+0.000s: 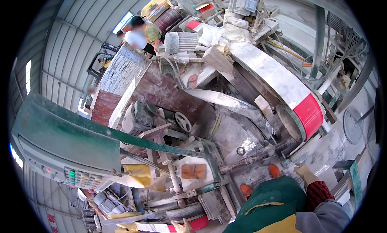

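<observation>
While left hand (183,227) and right hand (307,174) are showing loose, apparently empty fingers, the red-and-white guard (200,222) is lying near left beside the former, wet-looking floor (316,154) risking a slip.

Chunky green-and-grey control box (64,146) off to the left, with a row of green buttons (72,177) next to paler ones. Past that there's a dusty motor (139,117) and a spoked handwheel (183,122), plus a brownish block (193,172) nearer. Further back, someone in a greenish top (153,32) is by a stack of thin grey slabs (121,67), a forklift (96,67) just beyond, ribbed metal wall (72,27) behind it all.
</observation>
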`<state>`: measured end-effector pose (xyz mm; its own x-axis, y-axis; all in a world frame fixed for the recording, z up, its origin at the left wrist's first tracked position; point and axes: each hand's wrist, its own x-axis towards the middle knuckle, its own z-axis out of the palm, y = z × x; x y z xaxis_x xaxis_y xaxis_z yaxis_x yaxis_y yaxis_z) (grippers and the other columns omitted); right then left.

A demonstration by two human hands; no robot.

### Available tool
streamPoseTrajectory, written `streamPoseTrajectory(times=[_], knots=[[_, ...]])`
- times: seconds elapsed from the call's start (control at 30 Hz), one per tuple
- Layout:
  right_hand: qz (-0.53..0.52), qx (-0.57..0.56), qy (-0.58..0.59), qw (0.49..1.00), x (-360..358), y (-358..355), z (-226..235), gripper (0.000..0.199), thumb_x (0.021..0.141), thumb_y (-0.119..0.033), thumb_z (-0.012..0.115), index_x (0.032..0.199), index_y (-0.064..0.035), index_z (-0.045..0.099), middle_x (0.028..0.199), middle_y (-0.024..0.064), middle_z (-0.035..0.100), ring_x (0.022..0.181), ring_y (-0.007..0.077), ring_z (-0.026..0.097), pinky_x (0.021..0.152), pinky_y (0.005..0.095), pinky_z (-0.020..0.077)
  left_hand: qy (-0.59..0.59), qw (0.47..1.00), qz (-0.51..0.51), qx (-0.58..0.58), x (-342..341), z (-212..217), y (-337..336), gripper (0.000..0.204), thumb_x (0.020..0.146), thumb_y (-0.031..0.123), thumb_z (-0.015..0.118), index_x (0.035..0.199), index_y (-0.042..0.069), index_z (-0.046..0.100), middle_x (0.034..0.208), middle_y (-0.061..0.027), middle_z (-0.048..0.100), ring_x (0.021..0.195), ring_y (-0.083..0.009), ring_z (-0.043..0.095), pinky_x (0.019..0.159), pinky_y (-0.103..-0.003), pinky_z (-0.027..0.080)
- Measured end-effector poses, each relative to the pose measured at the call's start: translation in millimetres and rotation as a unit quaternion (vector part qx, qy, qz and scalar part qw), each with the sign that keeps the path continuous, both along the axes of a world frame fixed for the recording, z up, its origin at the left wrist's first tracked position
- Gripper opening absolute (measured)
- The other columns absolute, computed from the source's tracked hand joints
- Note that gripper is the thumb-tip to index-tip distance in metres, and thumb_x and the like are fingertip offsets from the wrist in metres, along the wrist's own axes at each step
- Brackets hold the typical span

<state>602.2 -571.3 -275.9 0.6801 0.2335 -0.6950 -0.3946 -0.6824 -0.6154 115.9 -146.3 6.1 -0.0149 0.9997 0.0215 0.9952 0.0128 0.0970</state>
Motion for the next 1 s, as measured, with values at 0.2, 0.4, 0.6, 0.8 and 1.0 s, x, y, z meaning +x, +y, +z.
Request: streamPoseTrajectory(times=[0.2,0.4,0.6,0.8,1.0], knots=[[0.035,-0.039,-0.016,0.999,12.1,-9.6,33.9,0.051,0.075,-0.026,0.063,0.121,-0.0057,0.063,0.119,0.0223,0.062,0.106,0.0323,0.063,0.093,0.0365,0.0491,0.041,0.992,-0.012,0.119,-23.9,19.1,30.0,0.055,0.096,0.043,0.044,0.142,0.013,0.041,0.144,-0.0297,0.036,0.132,-0.0471,0.032,0.108,-0.055,0.027],[0.044,-0.075,-0.007,0.996,24.7,-19.0,64.5,0.051,0.075,-0.027,0.063,0.122,-0.0064,0.063,0.115,0.0226,0.064,0.103,0.0314,0.065,0.090,0.0362,0.0502,0.098,0.988,0.115,-0.006,-12.5,57.6,44.6,0.061,0.095,0.048,0.046,0.134,0.001,0.047,0.139,-0.0283,0.041,0.130,-0.0426,0.036,0.105,-0.049,0.034],[0.102,-0.103,-0.052,0.988,37.0,-22.6,62.6,0.056,0.073,-0.033,0.063,0.123,-0.0080,0.062,0.114,0.0226,0.064,0.106,0.0337,0.063,0.093,0.0367,0.0489,0.004,0.982,0.171,0.082,-23.8,27.3,56.1,0.065,0.092,0.050,0.051,0.130,-0.003,0.050,0.131,-0.0270,0.049,0.121,-0.0377,0.047,0.100,-0.044,0.040],[0.197,-0.093,-0.114,0.969,44.2,33.3,127.3,0.055,0.076,-0.032,0.061,0.125,-0.0074,0.060,0.113,0.0243,0.064,0.101,0.0323,0.064,0.088,0.0379,0.0500,-0.057,0.972,0.189,0.131,-10.4,37.3,52.5,0.054,0.091,0.042,0.057,0.112,-0.007,0.060,0.110,-0.0252,0.064,0.100,-0.0362,0.062,0.085,-0.041,0.051],[0.184,-0.064,-0.110,0.975,38.7,66.5,191.0,0.053,0.076,-0.034,0.063,0.123,-0.0079,0.062,0.113,0.0246,0.063,0.103,0.0353,0.063,0.091,0.0390,0.0483,-0.018,0.969,0.230,0.094,-26.6,15.2,57.0,0.053,0.091,0.038,0.057,0.120,-0.007,0.056,0.119,-0.0256,0.059,0.109,-0.0377,0.056,0.091,-0.043,0.047]])
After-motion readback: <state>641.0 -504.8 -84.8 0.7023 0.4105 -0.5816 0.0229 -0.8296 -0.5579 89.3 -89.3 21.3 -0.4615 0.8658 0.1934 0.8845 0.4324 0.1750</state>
